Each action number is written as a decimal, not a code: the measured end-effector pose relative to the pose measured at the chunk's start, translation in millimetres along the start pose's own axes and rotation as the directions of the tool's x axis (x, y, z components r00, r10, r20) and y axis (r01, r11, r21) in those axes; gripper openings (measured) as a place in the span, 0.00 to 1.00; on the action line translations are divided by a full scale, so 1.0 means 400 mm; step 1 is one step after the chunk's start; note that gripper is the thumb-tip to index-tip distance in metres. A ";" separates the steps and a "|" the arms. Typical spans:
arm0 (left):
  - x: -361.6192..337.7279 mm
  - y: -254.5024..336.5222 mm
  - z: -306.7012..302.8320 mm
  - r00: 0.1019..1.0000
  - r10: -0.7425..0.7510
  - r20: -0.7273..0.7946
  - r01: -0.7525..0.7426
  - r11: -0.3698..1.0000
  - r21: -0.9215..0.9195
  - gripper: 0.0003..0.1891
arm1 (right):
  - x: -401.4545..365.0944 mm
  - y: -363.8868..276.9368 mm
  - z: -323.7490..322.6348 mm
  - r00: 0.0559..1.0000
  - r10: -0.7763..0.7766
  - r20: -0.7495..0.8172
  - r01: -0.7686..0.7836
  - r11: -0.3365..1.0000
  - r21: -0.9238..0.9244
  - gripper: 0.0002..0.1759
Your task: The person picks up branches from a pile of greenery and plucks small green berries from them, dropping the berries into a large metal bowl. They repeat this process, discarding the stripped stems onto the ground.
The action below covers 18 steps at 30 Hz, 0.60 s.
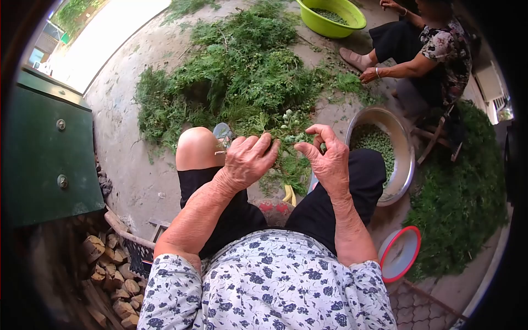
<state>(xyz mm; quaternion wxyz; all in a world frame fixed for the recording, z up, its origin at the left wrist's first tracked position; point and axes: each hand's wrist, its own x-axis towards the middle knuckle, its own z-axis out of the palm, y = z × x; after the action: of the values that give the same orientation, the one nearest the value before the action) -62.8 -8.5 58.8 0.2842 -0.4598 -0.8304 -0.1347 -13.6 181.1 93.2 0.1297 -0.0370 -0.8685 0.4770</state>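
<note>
My left hand (247, 162) is closed on an evergreen sprig, whose bare stem end (220, 152) sticks out to the left. Small green cones (297, 138) cluster on the sprig's other end, between my two hands. Around that cluster, the thumb and forefinger of my right hand (331, 160) are apart, while its other fingers curl inward; whether the palm holds anything is hidden. Below and beyond my hands lies a large heap of cut evergreen branches (242, 71). By my right knee, a metal basin (406, 165) holds many loose green cones (376, 144).
At the upper right a seated person (440, 60) reaches one hand toward the greenery. A lime-green basin (335, 28) with cones stands at the back. To the right are a red-rimmed basin (416, 242) and more branches (462, 192). Left are a green cabinet (47, 154) and split firewood (118, 280).
</note>
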 end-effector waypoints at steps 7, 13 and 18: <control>-0.004 0.002 0.010 0.999 -0.010 -0.046 0.009 1.000 -0.029 0.15 | -0.025 0.047 0.029 0.968 0.167 -0.188 -0.109 0.952 0.286 0.09; 0.017 0.031 -0.005 0.997 -0.045 -0.057 0.042 0.997 -0.061 0.14 | -0.049 0.089 0.046 0.908 0.415 0.053 -0.232 0.396 0.889 0.09; 0.000 -0.006 -0.005 0.992 -0.089 -0.084 0.086 0.995 -0.043 0.14 | -0.014 0.114 -0.015 0.920 0.371 -0.124 -0.019 0.358 0.934 0.09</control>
<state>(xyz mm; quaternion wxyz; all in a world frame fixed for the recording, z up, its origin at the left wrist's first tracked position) -64.2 -11.0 60.3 0.3045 -0.4223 -0.8340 -0.1829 -9.3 209.7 57.2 0.2061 -0.1389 -0.4129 0.8762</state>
